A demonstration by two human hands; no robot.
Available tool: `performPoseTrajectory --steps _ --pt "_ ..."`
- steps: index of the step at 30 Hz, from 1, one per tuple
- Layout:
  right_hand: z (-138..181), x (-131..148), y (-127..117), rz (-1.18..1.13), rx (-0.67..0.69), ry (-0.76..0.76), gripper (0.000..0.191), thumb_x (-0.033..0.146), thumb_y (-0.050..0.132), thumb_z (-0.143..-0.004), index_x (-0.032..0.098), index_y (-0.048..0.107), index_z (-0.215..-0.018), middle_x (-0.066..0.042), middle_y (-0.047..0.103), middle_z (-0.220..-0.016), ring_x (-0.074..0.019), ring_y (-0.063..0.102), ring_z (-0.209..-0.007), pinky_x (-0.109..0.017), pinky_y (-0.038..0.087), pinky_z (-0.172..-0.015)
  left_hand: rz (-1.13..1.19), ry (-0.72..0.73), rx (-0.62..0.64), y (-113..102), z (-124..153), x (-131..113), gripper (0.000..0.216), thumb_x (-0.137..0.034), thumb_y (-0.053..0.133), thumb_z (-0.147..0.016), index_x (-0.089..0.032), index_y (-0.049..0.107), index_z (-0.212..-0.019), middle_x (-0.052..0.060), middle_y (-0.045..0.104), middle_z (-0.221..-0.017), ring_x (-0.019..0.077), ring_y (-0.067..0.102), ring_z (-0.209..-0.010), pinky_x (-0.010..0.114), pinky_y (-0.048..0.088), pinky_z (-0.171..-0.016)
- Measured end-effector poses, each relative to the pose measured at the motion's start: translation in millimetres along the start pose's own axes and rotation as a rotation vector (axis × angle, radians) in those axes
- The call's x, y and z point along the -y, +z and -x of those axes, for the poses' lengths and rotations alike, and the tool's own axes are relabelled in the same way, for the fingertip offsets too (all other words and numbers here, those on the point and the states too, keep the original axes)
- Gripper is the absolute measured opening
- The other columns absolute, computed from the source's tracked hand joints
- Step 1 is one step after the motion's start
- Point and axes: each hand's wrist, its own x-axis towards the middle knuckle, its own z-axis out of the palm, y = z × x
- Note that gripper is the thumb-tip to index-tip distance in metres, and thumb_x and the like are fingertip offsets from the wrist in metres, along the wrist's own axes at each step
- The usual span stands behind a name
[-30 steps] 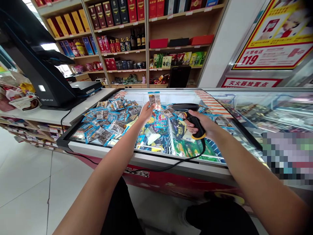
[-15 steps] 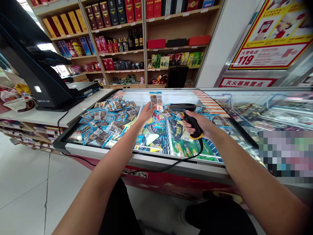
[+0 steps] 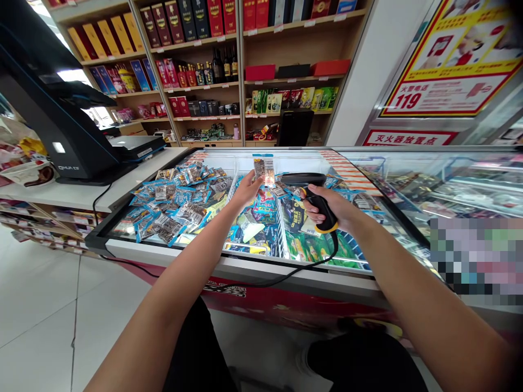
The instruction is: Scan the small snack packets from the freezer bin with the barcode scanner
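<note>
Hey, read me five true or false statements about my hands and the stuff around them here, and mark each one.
1. The right hand grips a black and yellow scanner. True.
2. The left hand holds nothing. False: it holds up a small packet.
3. The pile of packets lies to the left of the left hand. True.
4. The scanner has no cord. False: a black cord hangs from its handle.
5. The yellow-and-white sign shows 119. True.
</note>
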Motion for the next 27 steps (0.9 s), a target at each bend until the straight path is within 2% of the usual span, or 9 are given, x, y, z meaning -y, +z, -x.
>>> performPoseTrajectory --steps 3,10,15,17,20,22,24,26,27 --pt "-1 -2 -1 0.016 -0.006 -0.006 0.045 0.057 0.078 -0.089 0.021 0.052 -0.089 0.004 0.047 -0.057 -0.0076 0.035 -0.041 -0.021 0.032 -0.038 0.001 -0.012 -0.009 0 -1 2 0.073 -0.046 0.057 -0.106 -0.016 0.032 -0.168 0.006 0.077 -0.089 0.0164 0.073 -0.074 0.026 0.051 -0.07" --pt "-1 -2 3 0.035 -0.037 -0.019 0.047 0.059 0.079 -0.088 0.021 0.052 -0.086 0.004 0.047 -0.057 -0.0077 0.035 -0.041 -0.022 0.034 -0.039 -0.031 0.033 0.011 -1 4 -4 0.055 -0.047 0.054 -0.107 -0.024 0.047 -0.157 0.006 0.077 -0.097 0.0156 0.074 -0.078 0.028 0.053 -0.078" --pt "0 3 -2 -0.079 -0.02 -0.074 0.041 0.056 0.079 -0.088 0.021 0.058 -0.099 0.006 0.045 -0.059 -0.008 0.035 -0.042 -0.022 0.035 -0.04 -0.109 0.041 -0.062 -4 1 -5 0.033 -0.043 0.048 -0.109 -0.02 0.06 -0.129 0.008 0.073 -0.107 0.0153 0.071 -0.076 0.028 0.051 -0.075" --pt "-1 5 -8 -0.141 -0.04 -0.107 0.041 0.055 0.078 -0.089 0.022 0.058 -0.1 0.006 0.044 -0.06 -0.0082 0.035 -0.043 -0.022 0.035 -0.041 -0.248 0.044 -0.093 -6 1 -4 0.029 -0.04 0.048 -0.108 -0.017 0.062 -0.118 0.012 0.072 -0.11 0.0201 0.072 -0.087 0.03 0.051 -0.079" --pt "-2 7 -15 -0.222 -0.089 -0.12 0.04 0.053 0.079 -0.087 0.022 0.057 -0.099 0.006 0.043 -0.061 -0.0082 0.037 -0.044 -0.023 0.036 -0.041 -0.525 0.033 -0.059 -5 5 -3 0.036 -0.045 0.049 -0.106 -0.015 0.065 -0.117 0.019 0.073 -0.118 0.0316 0.068 -0.112 0.039 0.051 -0.094" --pt "-2 7 -18 -0.244 -0.108 -0.119 0.039 0.052 0.08 -0.087 0.022 0.057 -0.098 0.006 0.043 -0.061 -0.0085 0.036 -0.045 -0.023 0.035 -0.041 -0.724 -0.004 -0.037 -2 8 -2 0.05 -0.055 0.046 -0.105 -0.013 0.064 -0.127 0.024 0.068 -0.135 0.04 0.057 -0.134 0.048 0.046 -0.108" --pt "-3 7 -19 -0.243 -0.116 -0.115 0.038 0.051 0.079 -0.087 0.022 0.057 -0.098 0.005 0.044 -0.062 -0.0087 0.036 -0.045 -0.023 0.035 -0.04 -0.908 -0.043 -0.085 1 11 0 0.065 -0.063 0.046 -0.102 -0.013 0.058 -0.141 0.027 0.055 -0.154 0.0455 0.041 -0.15 0.056 0.036 -0.119" --pt "-3 6 -18 -0.237 -0.115 -0.107 0.038 0.051 0.079 -0.087 0.022 0.057 -0.098 0.005 0.044 -0.062 -0.0086 0.036 -0.045 -0.023 0.035 -0.04 -1.018 -0.064 -0.168 3 12 1 0.073 -0.065 0.046 -0.101 -0.012 0.052 -0.151 0.028 0.044 -0.163 0.047 0.033 -0.155 0.058 0.03 -0.123" --pt "-4 6 -18 -0.235 -0.114 -0.102 0.038 0.051 0.079 -0.087 0.022 0.056 -0.097 0.006 0.043 -0.062 -0.0084 0.036 -0.044 -0.023 0.035 -0.04 -1.042 -0.063 -0.185 3 13 1 0.073 -0.065 0.044 -0.101 -0.013 0.05 -0.152 0.028 0.044 -0.164 0.0467 0.033 -0.155 0.058 0.03 -0.124"
